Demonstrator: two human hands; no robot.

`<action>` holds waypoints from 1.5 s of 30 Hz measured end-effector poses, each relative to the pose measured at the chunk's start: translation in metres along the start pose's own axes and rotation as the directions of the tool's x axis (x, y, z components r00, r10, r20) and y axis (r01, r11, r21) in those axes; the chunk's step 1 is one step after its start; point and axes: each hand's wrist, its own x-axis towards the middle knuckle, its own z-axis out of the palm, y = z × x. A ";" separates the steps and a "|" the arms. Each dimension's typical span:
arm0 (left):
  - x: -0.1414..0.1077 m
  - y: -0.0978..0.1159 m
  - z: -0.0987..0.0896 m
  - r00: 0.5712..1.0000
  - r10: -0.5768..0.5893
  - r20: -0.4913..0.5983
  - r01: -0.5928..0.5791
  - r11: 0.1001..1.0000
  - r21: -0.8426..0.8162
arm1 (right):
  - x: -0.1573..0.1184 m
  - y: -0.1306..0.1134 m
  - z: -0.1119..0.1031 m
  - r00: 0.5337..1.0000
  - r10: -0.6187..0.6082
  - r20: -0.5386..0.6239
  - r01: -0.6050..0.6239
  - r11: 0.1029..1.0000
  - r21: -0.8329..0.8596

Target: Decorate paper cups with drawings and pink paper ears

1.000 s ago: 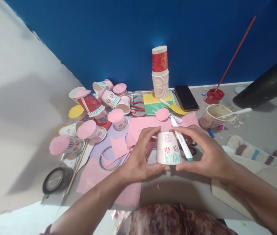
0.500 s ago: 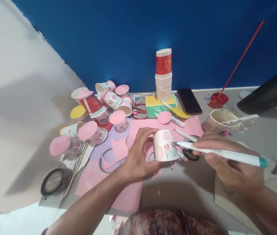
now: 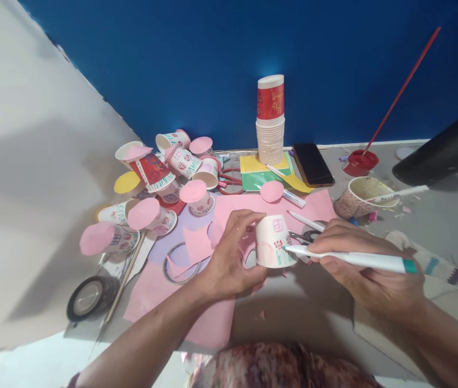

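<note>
Upside down in my left hand [image 3: 231,261] is a white paper cup [image 3: 267,240], gripped between thumb and fingers. Drawn on it are a pink window, red flowers, green grass strokes and a faint pink arch. My right hand [image 3: 374,280] closes around a white marker [image 3: 358,260] with a green end. The marker's green tip meets the cup's side beside the red flowers. Behind the cup, a pink paper circle [image 3: 271,192] lies on a pink sheet [image 3: 237,207]. Black-handled scissors [image 3: 307,236] are partly hidden behind my right hand.
Several decorated cups with paper circles [image 3: 144,213] crowd the left, near a roll of tape [image 3: 87,299] and a wooden stick [image 3: 126,275]. Further back stand stacked paper cups [image 3: 270,118], a phone [image 3: 313,164], a red pot [image 3: 360,163] and a patterned cup [image 3: 350,198].
The marker tip has moved left and down from the cup's right edge onto the grass and flower drawing. My right hand has shifted slightly left; my left hand holds the cup almost still.
</note>
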 end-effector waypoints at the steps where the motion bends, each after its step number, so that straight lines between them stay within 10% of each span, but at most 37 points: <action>1: 0.000 0.001 0.000 1.000 -0.001 0.001 0.001 1.000 -0.003 | 0.000 0.000 0.000 1.000 -0.002 0.002 0.002 1.000 -0.001; 45: -0.001 0.007 0.001 0.998 0.041 0.045 -0.043 0.998 0.054 | 0.000 0.002 0.002 0.999 0.039 0.032 -0.038 0.999 -0.025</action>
